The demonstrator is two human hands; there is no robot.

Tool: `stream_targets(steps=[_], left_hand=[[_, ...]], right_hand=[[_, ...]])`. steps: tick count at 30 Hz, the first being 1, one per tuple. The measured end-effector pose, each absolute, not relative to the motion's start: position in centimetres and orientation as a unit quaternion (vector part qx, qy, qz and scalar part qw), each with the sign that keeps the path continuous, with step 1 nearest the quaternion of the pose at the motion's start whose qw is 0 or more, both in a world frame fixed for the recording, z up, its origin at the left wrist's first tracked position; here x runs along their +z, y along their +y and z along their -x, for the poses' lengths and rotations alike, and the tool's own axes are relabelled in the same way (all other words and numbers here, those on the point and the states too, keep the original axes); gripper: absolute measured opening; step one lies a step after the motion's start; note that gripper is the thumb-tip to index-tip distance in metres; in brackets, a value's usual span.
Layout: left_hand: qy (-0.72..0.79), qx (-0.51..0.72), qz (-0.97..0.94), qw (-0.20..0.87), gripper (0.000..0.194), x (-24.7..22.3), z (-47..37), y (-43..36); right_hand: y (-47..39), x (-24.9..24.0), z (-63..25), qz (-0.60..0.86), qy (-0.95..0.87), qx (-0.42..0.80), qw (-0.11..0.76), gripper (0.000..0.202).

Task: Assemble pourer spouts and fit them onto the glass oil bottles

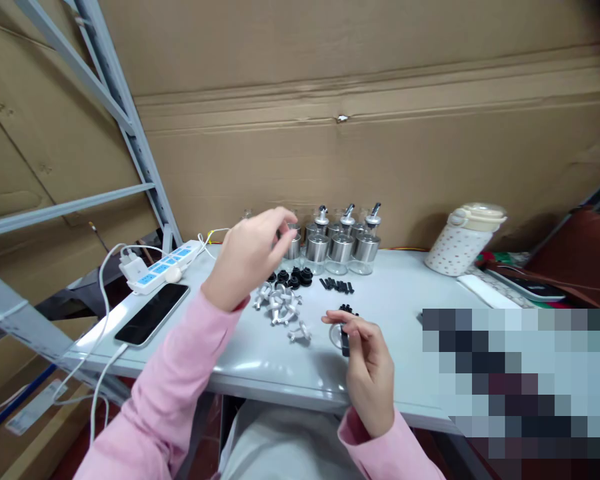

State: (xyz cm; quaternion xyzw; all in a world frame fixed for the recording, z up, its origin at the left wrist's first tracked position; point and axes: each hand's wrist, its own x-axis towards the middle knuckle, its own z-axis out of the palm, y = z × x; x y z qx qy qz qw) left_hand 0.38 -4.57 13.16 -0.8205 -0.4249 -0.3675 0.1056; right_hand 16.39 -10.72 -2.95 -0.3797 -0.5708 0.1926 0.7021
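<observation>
Right hand (373, 363): you pinch the black part (345, 345).
Part handling: likely light, stiff; hold its sides.
Left hand (253, 252): your fingers parted.

From centre, a person's left hand (250, 252) hovers at nine o'clock, right hand (374, 367) at five beside a black piece (345, 344); silver pieces (281, 308) at six, bottles (341, 251) and flask (457, 241) at three.

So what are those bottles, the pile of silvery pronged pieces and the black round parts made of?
Bottles: probably glass, clear and glossy at base and shoulder, around grey, metallic-looking sleeves.
Silvery pronged pieces: pale, softly shiny; metal or silver-coloured plastic, I can't tell.
Black round parts: likely plastic or rubber, dark with faint highlights.
</observation>
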Motion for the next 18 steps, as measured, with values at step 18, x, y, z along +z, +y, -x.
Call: stream_targets(steps=[18], left_hand=[[-0.508, -0.213, 0.824, 0.132, 0.018, 8.5, -2.9, 10.3]], right_hand=[[-11.8, -2.4, -15.9, 0.367, -0.480, 0.315, 0.732, 0.010]])
